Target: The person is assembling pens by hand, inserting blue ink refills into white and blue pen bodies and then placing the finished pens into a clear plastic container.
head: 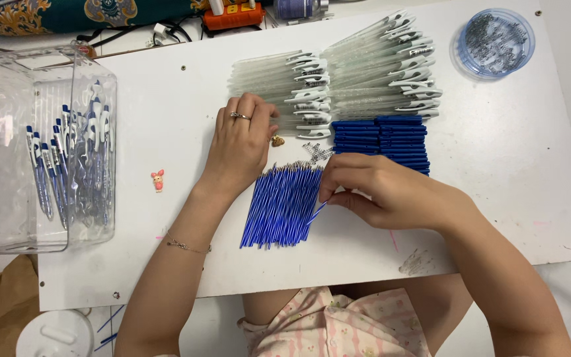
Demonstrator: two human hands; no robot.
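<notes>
Both arms are bare from the wrist up to the elbow and beyond, with no sleeves reaching into view along them. The left hand (pixel 238 142) wears 1 silver ring (pixel 239 116) with a small raised setting on one of its fingers. A thin silver chain bracelet (pixel 186 246) circles the left forearm just below the wrist. The right hand (pixel 381 192) shows no ring or band. The fingernails on both hands are short and unpainted. At the bottom edge, the person wears a pale pink garment (pixel 338 327) printed with small cartoon-like figures and tiny dots.
</notes>
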